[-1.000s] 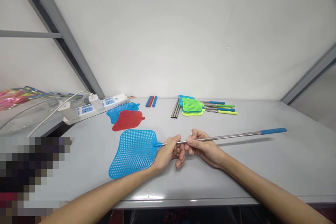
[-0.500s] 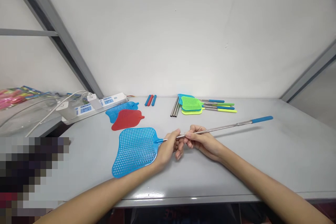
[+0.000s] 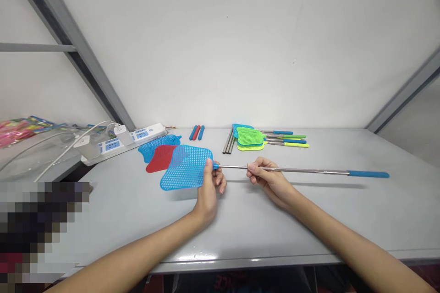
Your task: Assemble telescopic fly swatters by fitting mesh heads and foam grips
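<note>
A fly swatter (image 3: 187, 169) with a blue mesh head, a thin metal telescopic rod and a blue grip is held level above the table. My left hand (image 3: 209, 190) pinches it at the neck, where the head meets the rod. Farther along, the fingers of my right hand (image 3: 266, 176) close round the middle of the rod. The blue grip end points right, clear of the tabletop, with its shadow below. Behind the held head lies a red swatter head (image 3: 160, 158), partly covered by it. Another blue swatter head (image 3: 156, 147) lies just beyond.
Stacked swatters (image 3: 250, 137) with green, blue and yellow parts lie at the back, beside several metal tubes (image 3: 228, 143). Three loose grips (image 3: 196, 132) in blue and red lie left of them. A white power strip (image 3: 140, 136) with chargers and cables sits back left, near plastic packaging (image 3: 30, 130).
The rod has become longer, its grip end farther right. The swatter head has moved up and away from me. My left hand has shifted to the neck, apart from my right.
</note>
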### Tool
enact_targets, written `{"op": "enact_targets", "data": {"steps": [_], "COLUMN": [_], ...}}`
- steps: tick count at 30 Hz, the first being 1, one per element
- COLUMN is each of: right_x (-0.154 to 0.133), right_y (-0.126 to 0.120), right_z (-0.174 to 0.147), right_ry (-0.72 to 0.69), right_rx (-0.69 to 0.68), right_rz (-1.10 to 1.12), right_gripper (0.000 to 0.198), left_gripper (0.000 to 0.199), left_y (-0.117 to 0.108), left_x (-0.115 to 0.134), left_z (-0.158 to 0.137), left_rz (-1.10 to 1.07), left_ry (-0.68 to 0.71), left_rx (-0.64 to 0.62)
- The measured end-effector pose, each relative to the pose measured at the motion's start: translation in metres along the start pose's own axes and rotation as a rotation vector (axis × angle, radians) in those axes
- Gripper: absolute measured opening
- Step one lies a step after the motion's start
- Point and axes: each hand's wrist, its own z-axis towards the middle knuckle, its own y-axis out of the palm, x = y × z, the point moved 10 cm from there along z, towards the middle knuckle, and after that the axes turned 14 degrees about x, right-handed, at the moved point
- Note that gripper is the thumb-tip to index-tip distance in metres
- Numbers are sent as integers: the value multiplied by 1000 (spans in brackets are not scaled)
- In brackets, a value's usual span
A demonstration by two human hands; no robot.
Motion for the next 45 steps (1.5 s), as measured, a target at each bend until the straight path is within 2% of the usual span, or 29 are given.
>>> {"op": "enact_targets", "data": {"steps": [3,7,13,17,20,32,45], "right_x": [-4,-3,2,0,-1,6,16], "right_y": [-3,-4,-5,-14,-17,-3,14], "right_z": [0,0,-2,-1,0,-5,-11], "right_ry": [-22,-1,15,-32,-61,-18,60], "right_rx": [12,4,-2,53,74,61,-8], "right_rz": [2,-2,-53,-95,-101,-8,41], "right_gripper": [14,15,12,16,14,12,12], "left_gripper": [40,32,29,30,30,30,30], "left_y": [-8,-10,-6,-3,-5,1,7], "left_x": [2,1,14,-2,-9,-2,-17], "left_z": [4,4,-7,-9,-9,-19,-32], "left_rz": [-12,23,55,173,178,178,226], "left_ry": [8,-8,104,-7,-64,-3,-51], "left_rx": [82,121,69,6,3,13,-14]}}
